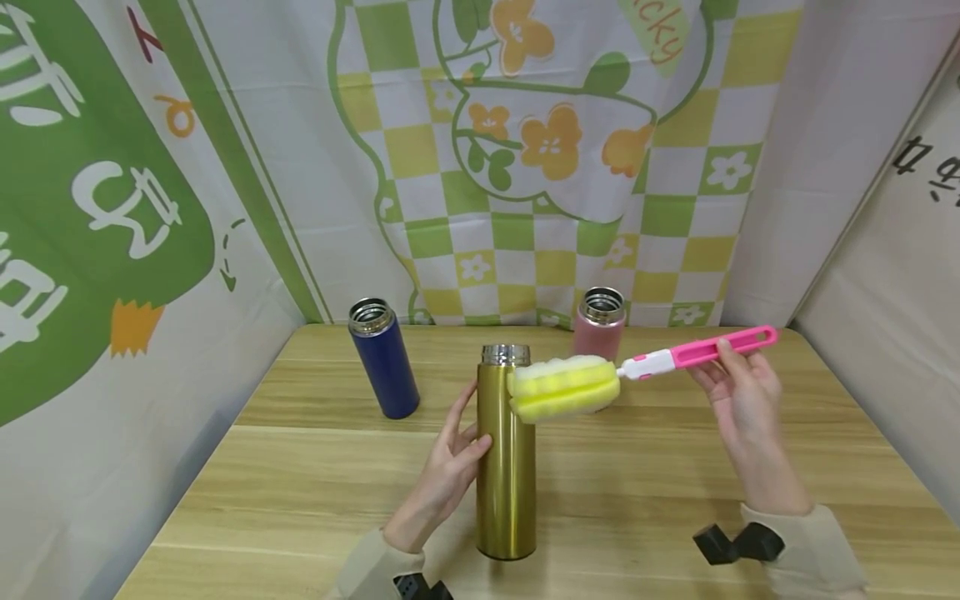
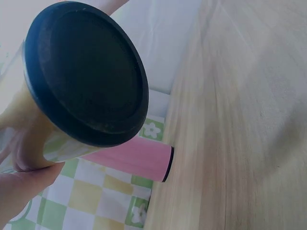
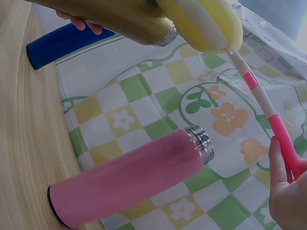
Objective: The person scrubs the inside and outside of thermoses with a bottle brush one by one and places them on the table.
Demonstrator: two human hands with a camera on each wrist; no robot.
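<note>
My left hand (image 1: 447, 467) grips a gold thermos flask (image 1: 506, 483) from its left side. The flask has no lid, and its steel neck points up. Its black base (image 2: 88, 74) shows in the left wrist view, raised off the table. By its pink handle, my right hand (image 1: 746, 400) holds a bottle brush (image 1: 651, 363) nearly level. The brush's yellow and white sponge head (image 1: 566, 390) overlaps the flask's upper right side in the head view, just below the neck. In the right wrist view, the sponge is close to the flask's mouth.
A lidless blue flask (image 1: 386, 367) stands at the back left of the wooden table (image 1: 315, 500). A lidless pink flask (image 3: 129, 177) stands at the back, partly behind the sponge in the head view. Printed cloth (image 1: 525, 267) hangs behind the table.
</note>
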